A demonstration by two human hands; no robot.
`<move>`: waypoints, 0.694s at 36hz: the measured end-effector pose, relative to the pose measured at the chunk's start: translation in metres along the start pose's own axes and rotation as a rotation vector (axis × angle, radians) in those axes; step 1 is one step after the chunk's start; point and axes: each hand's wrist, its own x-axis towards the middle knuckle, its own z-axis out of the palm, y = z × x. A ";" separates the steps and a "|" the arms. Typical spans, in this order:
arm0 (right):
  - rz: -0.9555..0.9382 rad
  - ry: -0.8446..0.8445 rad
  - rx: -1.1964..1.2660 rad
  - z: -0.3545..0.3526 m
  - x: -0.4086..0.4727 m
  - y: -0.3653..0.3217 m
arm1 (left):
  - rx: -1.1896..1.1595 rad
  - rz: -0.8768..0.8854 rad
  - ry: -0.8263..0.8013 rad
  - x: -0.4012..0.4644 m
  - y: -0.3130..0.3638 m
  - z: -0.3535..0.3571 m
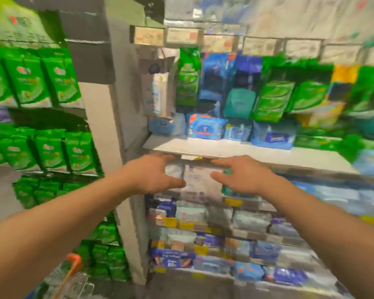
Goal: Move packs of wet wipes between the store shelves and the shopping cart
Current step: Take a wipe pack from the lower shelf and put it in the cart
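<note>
The picture is blurred by motion. A pale white pack of wet wipes [200, 176] stands on a shelf under a grey shelf board [235, 151]. My left hand [153, 174] is at the pack's left side, fingers spread, thumb near its lower left corner. My right hand [242, 175] is at its right side, fingers also spread. Both hands are at the pack's edges; whether they touch it is unclear. The shopping cart [73, 270] shows only as an orange handle and wire at the bottom left.
Blue wipe packs [205, 126] and green packs [272, 98] fill the shelf above. Rows of blue and white packs [203, 214] sit on lower shelves. Green packs [50, 147] fill the left shelving, past a grey pillar [108, 137].
</note>
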 end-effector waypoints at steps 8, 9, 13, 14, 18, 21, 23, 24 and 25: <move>0.270 0.109 0.054 -0.032 -0.089 0.145 | -0.019 0.247 0.033 0.058 0.150 0.011; 0.298 0.123 0.054 -0.035 -0.098 0.158 | -0.028 0.271 0.029 0.064 0.166 0.013; 0.415 0.152 0.073 -0.043 -0.127 0.208 | -0.031 0.374 0.006 0.091 0.223 0.020; 0.445 0.151 0.082 -0.044 -0.133 0.220 | -0.033 0.395 0.000 0.099 0.236 0.022; 0.546 0.139 0.128 -0.045 -0.152 0.263 | -0.059 0.477 -0.032 0.134 0.287 0.030; 0.609 0.174 0.120 -0.047 -0.160 0.293 | -0.062 0.557 -0.057 0.161 0.322 0.038; 0.662 0.185 0.106 -0.048 -0.162 0.313 | -0.065 0.604 -0.051 0.179 0.343 0.043; 0.687 0.187 0.102 -0.049 -0.162 0.323 | -0.070 0.626 -0.048 0.189 0.353 0.046; 0.710 0.190 0.099 -0.051 -0.162 0.332 | -0.077 0.647 -0.050 0.200 0.363 0.049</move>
